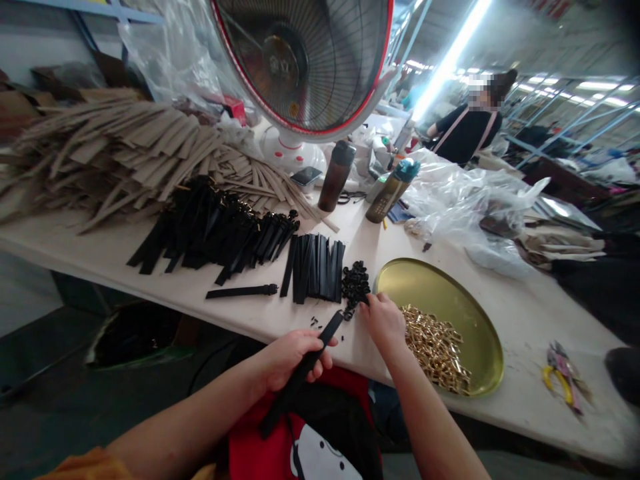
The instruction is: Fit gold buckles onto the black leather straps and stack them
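Observation:
My left hand (305, 357) is closed around a black strap (304, 367), which slants from over my lap up across the table edge. At the small pile of black loops (355, 280), my right hand (384, 323) has its fingers drawn together; what the fingertips pinch is hidden. Left of the loops lies a row of flat black straps (316, 268). One strap with a buckle (242, 291) rests alone near the front edge. Beside my right forearm, gold-coloured metal pieces (440, 347) fill the near part of an oval gold tray (483, 320).
A heap of finished-looking black straps (210, 227) lies at left before a pile of beige strips (125, 150). A fan (305, 60) and two bottles (337, 177) stand behind. Pliers (564, 377) lie far right, plastic bags (460, 200) behind the tray. A person (467, 130) is in the background.

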Motion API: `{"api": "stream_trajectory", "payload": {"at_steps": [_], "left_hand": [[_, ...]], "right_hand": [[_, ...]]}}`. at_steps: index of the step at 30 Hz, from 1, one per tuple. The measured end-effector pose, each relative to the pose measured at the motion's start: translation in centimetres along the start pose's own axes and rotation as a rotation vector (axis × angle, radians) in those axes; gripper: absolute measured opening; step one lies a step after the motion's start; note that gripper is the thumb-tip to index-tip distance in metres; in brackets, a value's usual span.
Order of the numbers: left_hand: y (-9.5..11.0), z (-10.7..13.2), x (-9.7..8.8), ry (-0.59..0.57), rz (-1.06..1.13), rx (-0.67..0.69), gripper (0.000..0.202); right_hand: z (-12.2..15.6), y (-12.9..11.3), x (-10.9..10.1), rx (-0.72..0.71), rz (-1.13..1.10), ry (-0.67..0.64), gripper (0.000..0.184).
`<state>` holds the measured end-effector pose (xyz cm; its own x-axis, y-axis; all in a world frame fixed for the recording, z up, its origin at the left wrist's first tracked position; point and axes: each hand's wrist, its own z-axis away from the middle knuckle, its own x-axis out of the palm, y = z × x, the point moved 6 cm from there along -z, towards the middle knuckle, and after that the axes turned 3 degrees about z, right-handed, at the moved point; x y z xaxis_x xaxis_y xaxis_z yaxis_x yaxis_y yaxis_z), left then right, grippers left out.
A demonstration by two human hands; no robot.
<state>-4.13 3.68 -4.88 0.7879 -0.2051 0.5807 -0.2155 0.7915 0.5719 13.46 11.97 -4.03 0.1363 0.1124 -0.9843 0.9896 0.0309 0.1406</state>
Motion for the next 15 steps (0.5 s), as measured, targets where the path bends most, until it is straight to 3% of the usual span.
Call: {"api": "stream_trajectory", "payload": {"at_steps": [4, 8, 12, 15], "left_hand": [[0.1, 0.3, -0.6, 0.031, 0.006, -0.008, 0.032], [0.2, 0.4, -1.0, 0.057, 0.006, -0.014, 0.032], [0.3, 0.4, -1.0, 0.038, 0.018, -0.003, 0.032], [0.4, 0.3, -1.1, 0.025, 0.024, 0.015, 0.031]], "right_hand": [[1.3, -1.0, 0.3, -0.09, -0.079, 0.01, 0.021], [1.6, 0.0, 0.4, -0.053, -0.075, 0.015, 0.017], [-0.2, 0.7, 0.2, -0.007, -0.105, 0.039, 0.024], [-2.3, -0.2, -0.1, -0.023, -0.187, 0.076, 0.027]]}}
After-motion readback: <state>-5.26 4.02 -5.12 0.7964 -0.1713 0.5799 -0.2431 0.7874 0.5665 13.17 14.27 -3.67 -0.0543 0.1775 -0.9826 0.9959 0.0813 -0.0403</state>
